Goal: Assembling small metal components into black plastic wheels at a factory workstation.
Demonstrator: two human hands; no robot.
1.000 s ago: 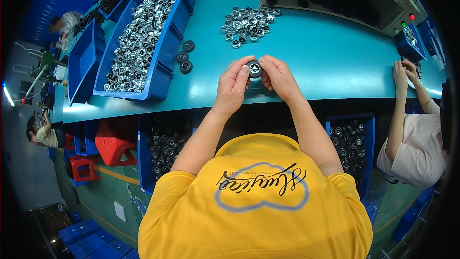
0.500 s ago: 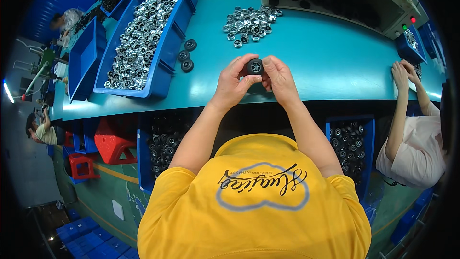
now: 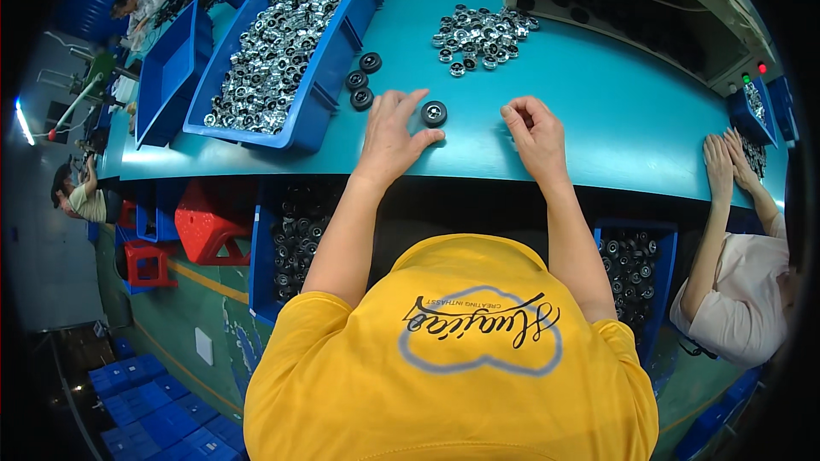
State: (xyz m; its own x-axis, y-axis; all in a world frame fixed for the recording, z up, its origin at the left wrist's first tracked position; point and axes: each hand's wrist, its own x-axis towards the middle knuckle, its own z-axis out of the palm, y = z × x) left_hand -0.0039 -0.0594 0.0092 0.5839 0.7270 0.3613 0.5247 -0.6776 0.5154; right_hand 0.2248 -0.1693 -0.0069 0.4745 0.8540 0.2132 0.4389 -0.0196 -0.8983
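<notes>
A black toy-like wheel [image 3: 434, 113] with a silver-spoked hub rests on the green-blue tabletop. Around its left side my left hand [image 3: 391, 134] is open, thumb and forefinger apart and no longer gripping it. To the right, my right hand [image 3: 538, 138] hovers over the table near its front edge, fingers curled in toward the thumb; I see nothing in them. Just beyond my left hand lie several similar black wheels [image 3: 357, 80] in a short row. A loose heap of shiny silver hubs [image 3: 483, 34] is spread farther back.
At left a long blue bin [image 3: 335, 111] holds many silver hubs, with another blue bin [image 3: 175, 77] beside it. A machine housing [image 3: 726, 51] stands at back right. Blue crates of black wheels [image 3: 632, 265] sit under the table. A co-worker's hands [image 3: 726, 158] rest at the far right.
The wheel held between both hands is now on the table. My left hand has opened beside it, and my right hand has moved away to the right. The whole view has shifted slightly.
</notes>
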